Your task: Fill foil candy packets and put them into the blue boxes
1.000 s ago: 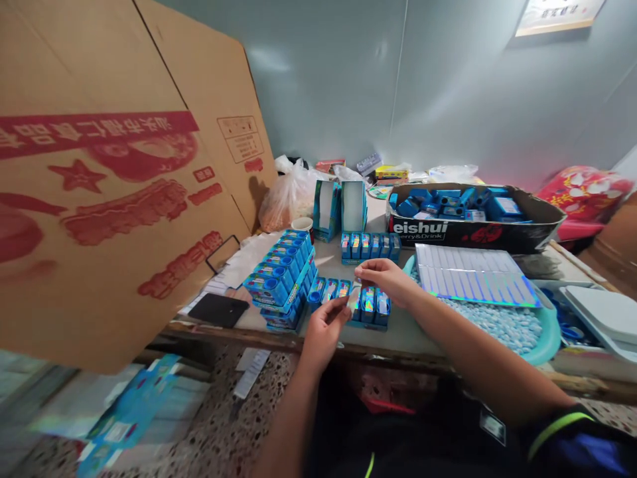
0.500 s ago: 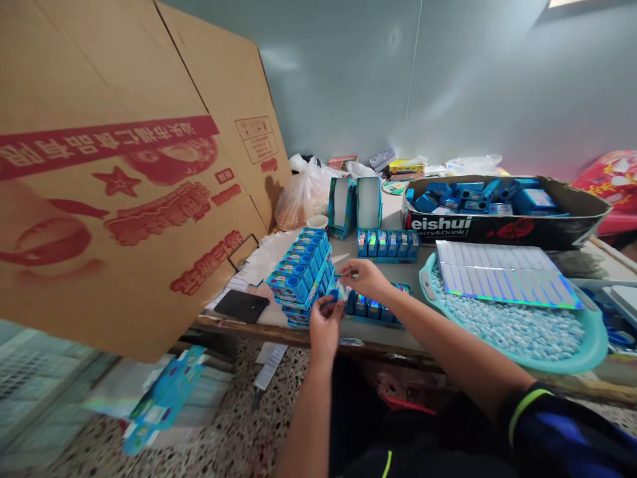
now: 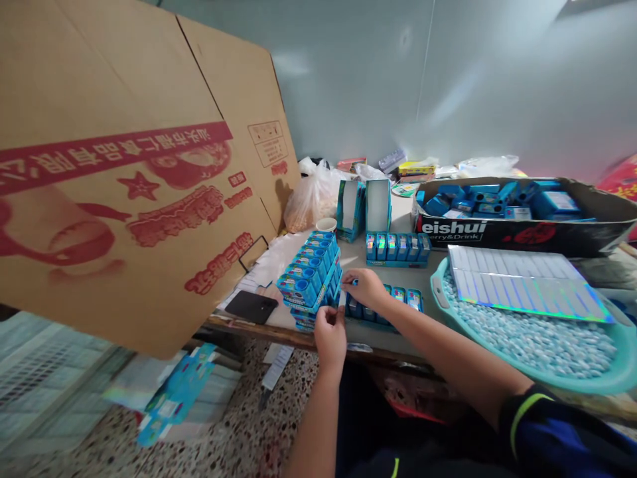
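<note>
Between my hands is a small box (image 3: 342,300) that shows a narrow whitish side; whether that is the box's own side or a strip on it, I cannot tell. My left hand (image 3: 330,330) grips it from below, thumb and fingers closed. At its upper end, the fingertips of my right hand (image 3: 364,288) pinch together. Just left of them rises a stack of blue display trays (image 3: 303,282) filled with small blue boxes. Another tray of boxes (image 3: 398,302) lies partly behind my right wrist.
A full tray (image 3: 398,249) and two upright blue cartons (image 3: 378,206) stand farther back. To the right are a turquoise basin (image 3: 617,372) of wrapped candies, a shiny sticker sheet (image 3: 527,282) and a black carton (image 3: 497,232) of blue boxes. A phone (image 3: 251,307) and large cardboard (image 3: 164,199) are left.
The view has shifted slightly left, so things sit farther right. The small box has turned between my fingers: its blue face showed before, its narrow pale side shows now.
</note>
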{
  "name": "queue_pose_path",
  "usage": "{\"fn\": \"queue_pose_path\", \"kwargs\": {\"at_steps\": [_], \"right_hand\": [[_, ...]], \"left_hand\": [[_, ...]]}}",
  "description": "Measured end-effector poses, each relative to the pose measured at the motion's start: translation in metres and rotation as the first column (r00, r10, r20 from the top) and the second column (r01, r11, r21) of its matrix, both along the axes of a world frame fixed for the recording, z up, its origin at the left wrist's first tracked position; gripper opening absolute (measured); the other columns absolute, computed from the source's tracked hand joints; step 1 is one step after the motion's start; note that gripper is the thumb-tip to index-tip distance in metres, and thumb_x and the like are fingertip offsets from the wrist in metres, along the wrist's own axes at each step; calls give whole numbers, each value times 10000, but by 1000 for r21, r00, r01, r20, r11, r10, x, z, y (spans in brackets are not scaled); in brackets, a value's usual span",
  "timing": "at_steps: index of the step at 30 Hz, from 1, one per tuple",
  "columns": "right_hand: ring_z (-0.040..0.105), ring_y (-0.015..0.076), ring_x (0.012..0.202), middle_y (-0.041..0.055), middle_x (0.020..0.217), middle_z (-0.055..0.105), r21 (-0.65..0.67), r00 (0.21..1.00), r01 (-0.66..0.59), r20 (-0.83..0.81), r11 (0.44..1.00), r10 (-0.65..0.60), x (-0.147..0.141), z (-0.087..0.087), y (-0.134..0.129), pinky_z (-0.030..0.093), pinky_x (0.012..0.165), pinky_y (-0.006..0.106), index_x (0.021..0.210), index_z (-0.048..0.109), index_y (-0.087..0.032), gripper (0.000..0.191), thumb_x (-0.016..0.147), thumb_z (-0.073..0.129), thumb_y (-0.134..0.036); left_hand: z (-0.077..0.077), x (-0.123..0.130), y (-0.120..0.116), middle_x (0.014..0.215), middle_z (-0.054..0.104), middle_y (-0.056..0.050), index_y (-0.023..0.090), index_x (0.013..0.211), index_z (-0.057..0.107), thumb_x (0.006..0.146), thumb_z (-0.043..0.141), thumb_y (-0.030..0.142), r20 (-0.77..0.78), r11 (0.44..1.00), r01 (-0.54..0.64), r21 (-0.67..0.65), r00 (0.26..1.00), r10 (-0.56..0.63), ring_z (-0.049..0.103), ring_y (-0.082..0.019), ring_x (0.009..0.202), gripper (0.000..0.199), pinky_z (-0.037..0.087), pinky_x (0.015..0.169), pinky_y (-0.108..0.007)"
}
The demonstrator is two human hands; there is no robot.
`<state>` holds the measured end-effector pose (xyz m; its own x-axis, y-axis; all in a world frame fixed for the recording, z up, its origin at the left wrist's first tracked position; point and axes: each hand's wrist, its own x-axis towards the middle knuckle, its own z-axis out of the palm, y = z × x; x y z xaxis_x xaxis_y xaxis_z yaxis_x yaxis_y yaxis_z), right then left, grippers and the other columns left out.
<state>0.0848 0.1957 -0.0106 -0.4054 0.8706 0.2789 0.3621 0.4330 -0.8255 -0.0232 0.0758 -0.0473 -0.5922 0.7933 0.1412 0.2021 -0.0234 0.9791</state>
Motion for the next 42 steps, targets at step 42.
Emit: {"fn": "queue_pose_path", "kwargs": {"at_steps": [42], "right_hand": [[585,205,784,33,750,668,168,981,-1,193,986,-32,-2,-2,-2,350,668,273,682,562,-208,172,771,662,-101]], "left_hand": [[-33,28,13,851,474,11,233,895,442,901,544,613,85,983,-150,108,986,141,500,-163,791,393,449,777,-303]]}}
